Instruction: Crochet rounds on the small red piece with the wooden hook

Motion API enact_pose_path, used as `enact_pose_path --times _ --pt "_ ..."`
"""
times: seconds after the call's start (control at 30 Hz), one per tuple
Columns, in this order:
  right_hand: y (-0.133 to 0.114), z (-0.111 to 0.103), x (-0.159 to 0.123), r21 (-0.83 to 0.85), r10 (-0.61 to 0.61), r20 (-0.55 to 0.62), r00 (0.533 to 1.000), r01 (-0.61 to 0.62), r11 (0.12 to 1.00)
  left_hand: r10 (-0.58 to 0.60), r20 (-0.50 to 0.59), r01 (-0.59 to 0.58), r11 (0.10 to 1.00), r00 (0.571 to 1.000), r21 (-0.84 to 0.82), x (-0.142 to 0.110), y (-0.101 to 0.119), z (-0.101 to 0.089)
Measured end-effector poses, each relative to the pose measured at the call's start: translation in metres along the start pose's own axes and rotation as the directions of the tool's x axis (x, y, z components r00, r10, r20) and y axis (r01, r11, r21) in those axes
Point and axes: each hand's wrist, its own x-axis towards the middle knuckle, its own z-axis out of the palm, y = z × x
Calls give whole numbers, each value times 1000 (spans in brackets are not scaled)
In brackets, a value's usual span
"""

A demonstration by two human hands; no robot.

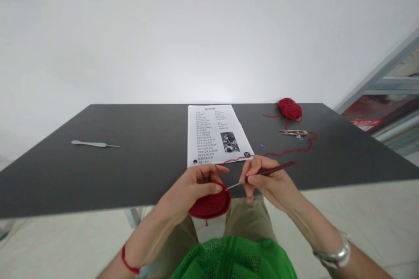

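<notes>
My left hand [199,185] grips a round, dark red crocheted piece [211,205] by its upper edge, the thumb lying on its face. The piece hangs just off the table's front edge, above my lap. In my right hand [262,178] is a crochet hook [273,168] with a dark reddish handle, held like a pen. Its metal tip meets the upper right rim of the piece. Red yarn [281,154] runs from the ball across the table and over the paper's lower edge to my left hand. How it passes between the left fingers is partly hidden.
A printed pattern sheet [209,135] lies ahead of my hands on the dark table [147,161]. Further right are a red yarn ball [290,109], small scissors [294,132], a blue stitch marker [299,137] and a purple one [262,147]. A grey-handled hook [90,144] rests at the left.
</notes>
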Motion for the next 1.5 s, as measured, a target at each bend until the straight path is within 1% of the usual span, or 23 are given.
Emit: enact_pose_path --times 0.07,0.13,0.2,0.27,0.33,0.43,0.5,0.63,0.7,0.8,0.9,1.0,1.07,1.1,1.13,1.2,1.27,1.33,1.37,1.4,1.43,1.47,1.5 --pt "10 5 0 92 8 -69 998 -1 996 106 -98 -104 994 989 33 0 -5 5" --pt "19 12 -4 107 -43 -139 989 59 993 188 -176 -180 982 966 57 -1 -10 9" --pt "27 17 -9 29 -145 -192 971 153 988 226 -218 -216 974 949 70 0 -15 12" --pt "31 20 -15 -120 -264 -211 941 243 963 233 -233 -223 972 944 68 0 -17 13" --pt "30 21 -19 -278 -359 -194 913 300 913 228 -233 -220 974 945 58 0 -18 14" --pt "26 20 -21 -435 -427 -135 894 333 836 213 -231 -211 977 949 33 -1 -18 15" --pt "23 19 -21 -471 -442 -104 891 347 811 197 -232 -200 980 953 10 -2 -17 16" --pt "22 18 -20 -491 -440 -86 894 346 800 172 -252 -181 983 952 -10 -4 -16 18" --pt "24 18 -22 -536 -463 -73 883 357 765 167 -261 -179 984 951 -20 -5 -16 19" --pt "27 22 -27 -654 -528 -23 849 386 650 145 -276 -168 984 950 -59 -5 -16 21" --pt "32 29 -32 -788 -575 40 817 380 486 146 -305 -176 982 941 -74 -5 -17 24" --pt "41 35 -33 -860 -609 114 785 385 335 214 -349 -226 974 912 9 -5 -20 28" --pt "47 34 -30 -873 -632 153 760 404 274 251 -368 -239 968 895 78 -5 -21 30" --pt "50 32 -28 -875 -640 176 748 417 247 251 -372 -238 968 894 81 -5 -22 31" --pt "51 28 -25 -873 -644 213 735 438 212 235 -368 -234 971 900 47 -5 -23 30" --pt "52 18 -20 -855 -634 330 699 506 114 162 -328 -209 971 931 -112 -4 -24 27" --pt "50 9 -16 -814 -606 458 650 581 7 67 -235 -136 948 970 -288 -3 -24 23" --pt "49 4 -14 -783 -583 543 604 615 -93 -2 -151 -56 924 989 -378 -2 -24 21" --pt "50 4 -14 -783 -583 558 590 608 -134 -17 -137 -38 918 990 -394 -1 -25 21" --pt "51 6 -15 -796 -591 548 591 587 -150 -15 -145 -43 918 989 -394 -1 -25 22" --pt "54 9 -17 -820 -613 508 606 558 -128 2 -171 -68 922 985 -380 -1 -25 23" --pt "57 12 -18 -849 -638 443 630 524 -72 29 -208 -103 929 978 -355 -2 -26 24" --pt "59 16 -20 -872 -658 367 657 490 3 63 -245 -141 938 968 -317 -2 -26 26"
